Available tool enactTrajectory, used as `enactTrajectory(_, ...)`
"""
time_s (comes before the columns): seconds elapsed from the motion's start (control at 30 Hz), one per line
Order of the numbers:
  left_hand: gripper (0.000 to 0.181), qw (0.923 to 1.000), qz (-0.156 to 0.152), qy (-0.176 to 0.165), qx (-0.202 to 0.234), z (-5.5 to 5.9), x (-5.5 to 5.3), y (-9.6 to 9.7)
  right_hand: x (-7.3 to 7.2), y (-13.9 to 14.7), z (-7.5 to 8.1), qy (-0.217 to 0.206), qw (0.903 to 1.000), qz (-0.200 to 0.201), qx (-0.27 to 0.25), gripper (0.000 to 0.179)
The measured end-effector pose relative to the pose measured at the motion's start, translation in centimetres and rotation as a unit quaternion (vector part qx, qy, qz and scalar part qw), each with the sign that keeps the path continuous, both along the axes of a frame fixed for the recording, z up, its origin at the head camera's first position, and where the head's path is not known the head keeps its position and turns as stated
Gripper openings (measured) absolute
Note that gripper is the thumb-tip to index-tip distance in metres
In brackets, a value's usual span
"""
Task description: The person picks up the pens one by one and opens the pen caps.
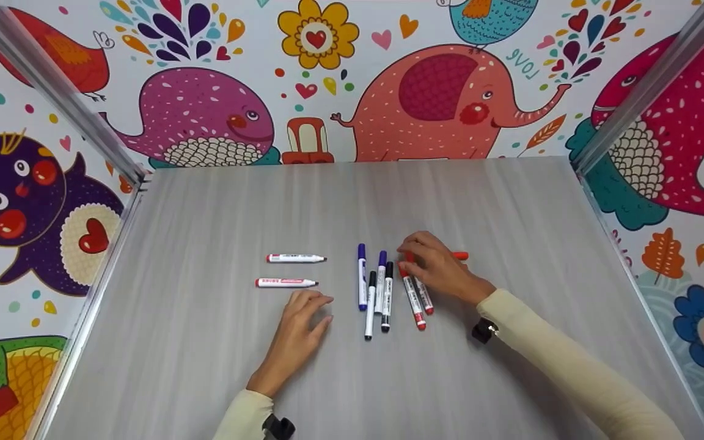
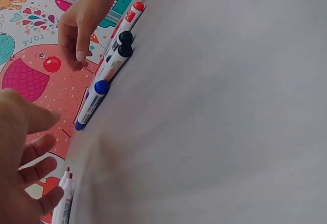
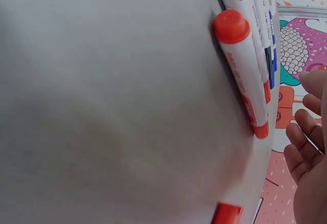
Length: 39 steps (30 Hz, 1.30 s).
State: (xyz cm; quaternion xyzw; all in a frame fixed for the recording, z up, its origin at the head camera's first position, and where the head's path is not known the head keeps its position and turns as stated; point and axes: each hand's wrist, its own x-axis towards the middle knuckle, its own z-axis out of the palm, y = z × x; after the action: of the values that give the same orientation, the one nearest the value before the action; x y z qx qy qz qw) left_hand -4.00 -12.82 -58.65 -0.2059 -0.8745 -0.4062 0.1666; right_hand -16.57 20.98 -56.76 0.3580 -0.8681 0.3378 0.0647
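Lying crosswise — two uncapped markers (image 1: pixel 291 283), nibs (image 1: pixel 316 283) pointing right.

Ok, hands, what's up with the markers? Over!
Left hand empty, near two uncapped markers. Right hand empty, over red markers. Blue markers, black markers between.

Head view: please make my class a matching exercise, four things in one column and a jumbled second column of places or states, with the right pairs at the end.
Things
1. Left hand
2. Right hand
3. Uncapped markers
4. Elephant

Places and states
A. Printed on the wall
B. Partly hiding the red-capped markers
C. Tips bare, pointing right in the picture
D. Holding nothing, just below the lower of two pens lying crosswise

Right pairs: 1-D; 2-B; 3-C; 4-A
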Motion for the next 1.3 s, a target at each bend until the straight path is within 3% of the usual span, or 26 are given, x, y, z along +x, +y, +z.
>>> enactTrajectory(0.3,0.035,0.9996,0.004,-0.026,0.008,-0.6,0.6,1.8,-0.5,-1.4,0.2,-0.046,0.9984,0.002,0.033,0.035)
enactTrajectory(0.47,0.034,0.9990,0.004,-0.043,0.010,-0.7,0.7,2.5,-0.8,-2.0,0.2,-0.046,0.9981,0.007,0.039,0.038)
enactTrajectory(0.73,0.035,0.9979,0.004,-0.063,0.016,-1.2,-0.1,3.2,-1.2,-3.3,0.0,-0.041,0.9973,0.008,0.060,0.044)
enactTrajectory(0.97,0.036,0.9989,0.004,-0.047,0.004,-1.8,-0.6,3.6,-1.6,-4.1,-0.2,-0.038,0.9973,0.016,0.061,0.047)
enactTrajectory(1.3,0.037,0.9981,0.002,-0.060,-0.008,-1.8,-1.4,4.1,-2.4,-5.0,-0.6,-0.046,0.9965,0.023,0.066,0.053)
